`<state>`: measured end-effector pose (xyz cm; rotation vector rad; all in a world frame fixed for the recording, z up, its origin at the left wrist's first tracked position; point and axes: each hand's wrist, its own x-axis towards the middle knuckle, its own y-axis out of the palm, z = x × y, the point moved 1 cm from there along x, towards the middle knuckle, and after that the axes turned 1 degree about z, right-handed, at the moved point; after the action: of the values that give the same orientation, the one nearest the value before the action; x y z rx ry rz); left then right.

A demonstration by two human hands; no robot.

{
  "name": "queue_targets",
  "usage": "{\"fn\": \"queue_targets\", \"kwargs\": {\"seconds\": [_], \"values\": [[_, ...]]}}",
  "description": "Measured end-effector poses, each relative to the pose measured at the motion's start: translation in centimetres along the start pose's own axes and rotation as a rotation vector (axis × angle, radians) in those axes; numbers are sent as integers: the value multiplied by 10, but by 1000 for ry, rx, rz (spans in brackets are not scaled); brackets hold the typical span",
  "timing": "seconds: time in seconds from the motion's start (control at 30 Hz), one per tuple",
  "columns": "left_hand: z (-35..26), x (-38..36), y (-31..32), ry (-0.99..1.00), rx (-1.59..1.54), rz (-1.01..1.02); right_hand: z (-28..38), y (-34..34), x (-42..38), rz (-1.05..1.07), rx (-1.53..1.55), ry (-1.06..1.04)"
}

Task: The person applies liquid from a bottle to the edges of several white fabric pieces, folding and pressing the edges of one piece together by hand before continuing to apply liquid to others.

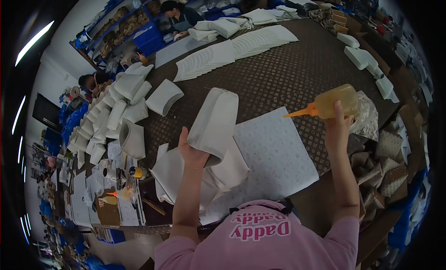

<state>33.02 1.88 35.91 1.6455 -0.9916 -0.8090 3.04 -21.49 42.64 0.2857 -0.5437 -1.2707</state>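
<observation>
My left hand (192, 153) grips the lower end of a hollow white leather-like sleeve piece (214, 117), its thumb up along the side. The piece stands tilted, with its open end facing down toward me. In my right hand (339, 123) is a squeeze bottle (335, 103) of yellowish liquid, held sideways. Its orange nozzle (299, 112) points left toward the white piece, apart from it. More white pieces (172, 175) lie beneath my left hand. Under the nozzle lies a pale speckled sheet (272, 149) on the table.
A heap of white pieces (130, 86) covers the table's left side. Fanned white sheets (206, 61) lie farther back. Another squeeze bottle (121, 194) and a yellow-labelled jar (137, 172) are at the left. Patterned brown pieces (385, 177) sit at right. A person (181, 19) works across the table.
</observation>
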Motion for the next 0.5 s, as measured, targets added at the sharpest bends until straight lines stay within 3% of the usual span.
{"fn": "queue_targets", "kwargs": {"seconds": [0.13, 0.23, 0.5], "values": [[19, -7, -40, -3, 241, -289, -28, 25, -5, 61, -27, 18], [40, -25, -50, -58, 261, -390, -44, 40, -3, 194, 66, 32], [81, -59, -67, -235, 174, -250, -54, 78, 2, 304, -323, -67]]}}
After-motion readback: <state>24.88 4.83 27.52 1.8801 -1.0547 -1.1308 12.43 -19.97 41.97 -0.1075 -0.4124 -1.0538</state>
